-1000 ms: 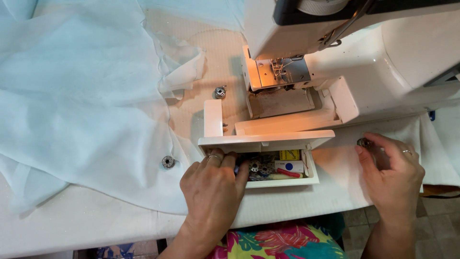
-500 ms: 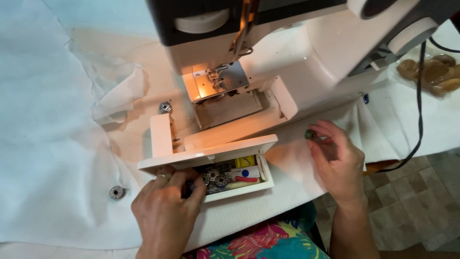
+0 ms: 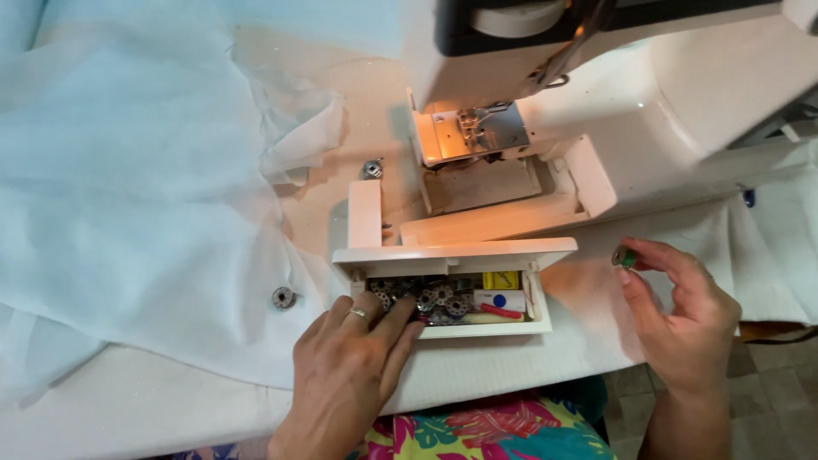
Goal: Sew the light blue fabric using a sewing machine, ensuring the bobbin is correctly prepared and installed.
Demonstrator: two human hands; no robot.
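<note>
My left hand (image 3: 351,366) lies palm down on the front edge of an open white accessory box (image 3: 452,255), its fingertips among several metal bobbins (image 3: 426,298) inside. The box also holds a yellow piece, a blue-and-white piece and a red-handled tool. My right hand (image 3: 682,319) is raised to the right of the box and pinches a small bobbin wound with green thread (image 3: 625,256) between thumb and fingertips. Behind the box stands a white sewing machine (image 3: 648,128) with its lamp lit over the needle plate (image 3: 473,132).
Pale blue sheer fabric (image 3: 128,187) covers the left of the white table (image 3: 128,409). A loose metal bobbin (image 3: 284,297) lies on the fabric, and a bobbin case (image 3: 371,169) sits left of the needle plate. Tiled floor shows at the lower right.
The view has swung back to the left, so the machine sits further right. My left hand stays in the box; my right hand keeps the green bobbin, turned a little more upward.
</note>
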